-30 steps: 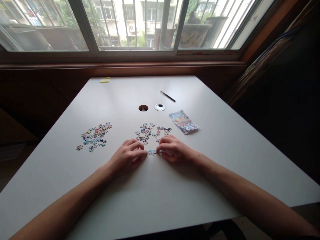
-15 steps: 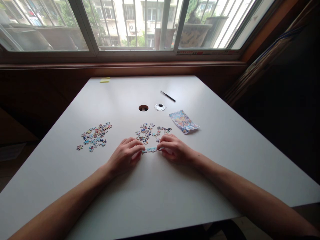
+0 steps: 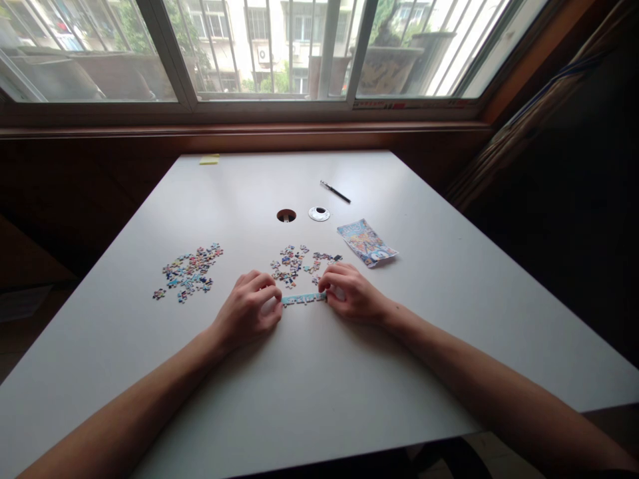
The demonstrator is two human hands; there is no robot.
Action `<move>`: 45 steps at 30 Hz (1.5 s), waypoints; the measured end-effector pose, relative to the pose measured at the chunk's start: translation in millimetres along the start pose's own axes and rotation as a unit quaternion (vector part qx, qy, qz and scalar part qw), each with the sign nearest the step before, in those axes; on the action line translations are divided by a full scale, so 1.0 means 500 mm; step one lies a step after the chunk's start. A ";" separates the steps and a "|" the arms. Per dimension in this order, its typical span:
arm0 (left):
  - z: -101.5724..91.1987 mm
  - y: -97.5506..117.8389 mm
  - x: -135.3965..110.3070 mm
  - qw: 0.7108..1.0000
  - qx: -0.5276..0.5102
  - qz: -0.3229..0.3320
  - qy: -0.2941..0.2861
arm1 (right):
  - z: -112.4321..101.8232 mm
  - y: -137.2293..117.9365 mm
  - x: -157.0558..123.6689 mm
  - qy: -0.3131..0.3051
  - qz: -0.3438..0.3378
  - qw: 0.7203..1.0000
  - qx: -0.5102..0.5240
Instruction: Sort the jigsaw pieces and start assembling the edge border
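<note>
A narrow light-blue strip of joined jigsaw pieces (image 3: 303, 299) lies on the white table between my hands. My left hand (image 3: 252, 305) has its fingers curled, thumb and fingertips closed on the strip's left end. At the right end, my right hand (image 3: 352, 293) pinches the strip between thumb and fingers. Both end edges are partly hidden by the fingertips. Just beyond the strip lies a loose group of jigsaw pieces (image 3: 288, 266), and a smaller cluster of pieces (image 3: 323, 259) sits behind my right hand, partly covered by it.
A larger pile of jigsaw pieces (image 3: 192, 271) spreads at the left. A printed picture sheet (image 3: 368, 243) lies right of centre. Farther back are a pen (image 3: 336, 191), a round cable hole (image 3: 286, 216), its loose cover (image 3: 319, 214) and yellow sticky notes (image 3: 210, 159).
My hands have moved slightly apart toward the strip's two ends, so more of the strip shows. The pieces and other things on the table stay where they were.
</note>
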State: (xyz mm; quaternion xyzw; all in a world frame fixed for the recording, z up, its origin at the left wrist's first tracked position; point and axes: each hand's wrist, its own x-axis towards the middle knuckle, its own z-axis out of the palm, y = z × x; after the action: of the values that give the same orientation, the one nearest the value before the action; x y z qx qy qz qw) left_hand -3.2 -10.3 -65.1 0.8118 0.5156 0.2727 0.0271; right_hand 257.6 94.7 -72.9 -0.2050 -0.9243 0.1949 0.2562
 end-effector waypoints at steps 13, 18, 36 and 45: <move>0.002 -0.004 -0.001 1.000 -0.006 -0.001 -0.008 | -0.001 -0.001 0.000 -0.003 0.011 1.000 -0.002; -0.002 -0.002 0.001 1.000 -0.007 0.000 -0.012 | -0.001 -0.001 0.001 0.001 0.006 1.000 0.011; -0.009 -0.023 0.011 0.955 -0.070 -0.276 0.079 | -0.012 -0.002 0.004 0.029 0.131 0.978 0.160; 0.003 -0.033 0.008 0.973 -0.012 -0.224 0.059 | -0.009 0.002 0.000 0.038 0.153 0.973 0.168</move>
State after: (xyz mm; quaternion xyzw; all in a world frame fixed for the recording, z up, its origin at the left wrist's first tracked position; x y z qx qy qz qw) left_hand -14.7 1.4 -70.0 0.6582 0.6814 0.3131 0.0669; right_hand 260.3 96.4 -69.8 -0.3052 -0.8257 0.3761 0.2892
